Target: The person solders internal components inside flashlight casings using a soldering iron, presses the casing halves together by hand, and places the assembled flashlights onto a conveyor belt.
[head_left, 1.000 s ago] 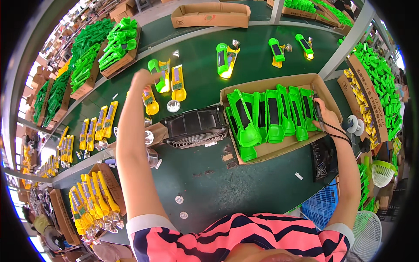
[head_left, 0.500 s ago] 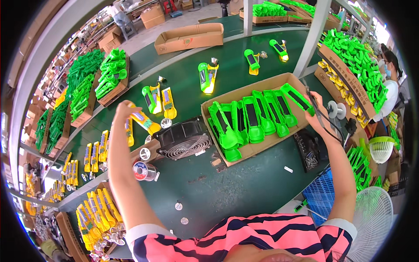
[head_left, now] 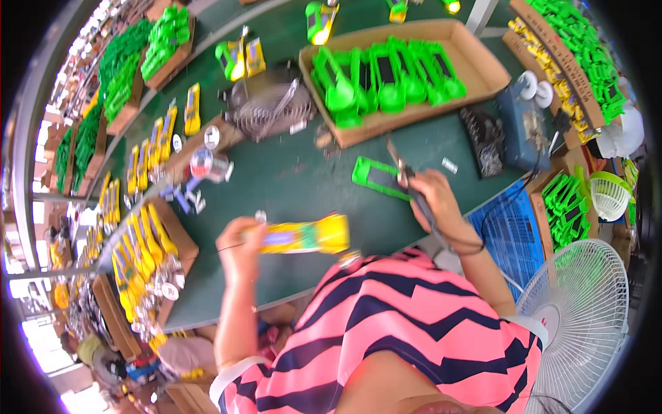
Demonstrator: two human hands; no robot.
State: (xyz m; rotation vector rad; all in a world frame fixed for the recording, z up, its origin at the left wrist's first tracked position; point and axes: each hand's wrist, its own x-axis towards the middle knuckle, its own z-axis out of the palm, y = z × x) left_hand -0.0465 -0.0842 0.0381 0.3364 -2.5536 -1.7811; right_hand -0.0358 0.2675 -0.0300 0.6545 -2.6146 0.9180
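My left hand, a little blurred, is closed around the end of a yellow lamp housing. A green circuit board and a bluish part show inside that housing, above the green table. A silvery reflector hangs by its wide end, close to my shirt. In my right hand is a soldering iron, its thin tip pointing up and away. Against the same fingers lies a green lamp shell with a dark panel; whether they grip it or only touch it is partly hidden.
Beyond my hands stands a cardboard tray of green shells. A black round fan and a solder spool are at its left. On the right are a black screw bin, a blue soldering station and a white fan.
Both hands have drawn back toward my body, the left with a yellow housing, the right with the soldering iron and a green shell from the tray. The view has tilted downward.
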